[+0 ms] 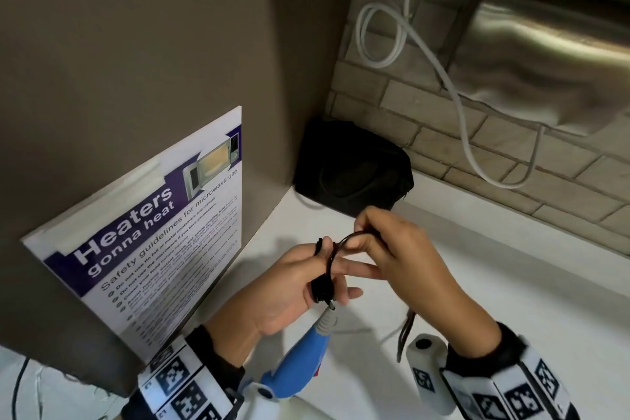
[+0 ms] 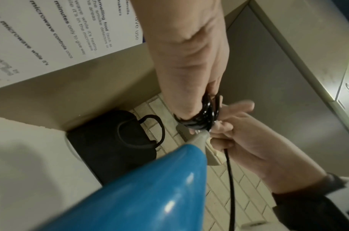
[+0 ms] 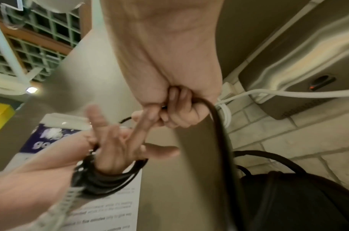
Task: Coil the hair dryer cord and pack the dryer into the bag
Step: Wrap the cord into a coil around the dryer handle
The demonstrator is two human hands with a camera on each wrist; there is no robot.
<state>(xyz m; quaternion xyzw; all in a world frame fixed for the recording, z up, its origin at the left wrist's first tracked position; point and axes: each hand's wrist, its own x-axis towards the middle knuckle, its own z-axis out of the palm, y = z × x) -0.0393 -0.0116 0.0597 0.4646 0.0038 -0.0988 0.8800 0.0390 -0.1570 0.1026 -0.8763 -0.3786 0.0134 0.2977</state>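
Note:
A blue hair dryer with a grey cord sleeve sits low beneath my left wrist and fills the bottom of the left wrist view. Its black cord is wound in several loops around the straight, spread fingers of my left hand, and the coil shows plainly from the right wrist. My right hand pinches the free cord just above the left fingertips, bending it into an arc. The black bag stands in the corner behind both hands, handles up.
A white counter runs under the hands. A microwave safety poster hangs on the cabinet side at left. On the brick wall at right are a steel appliance and a looped white cable.

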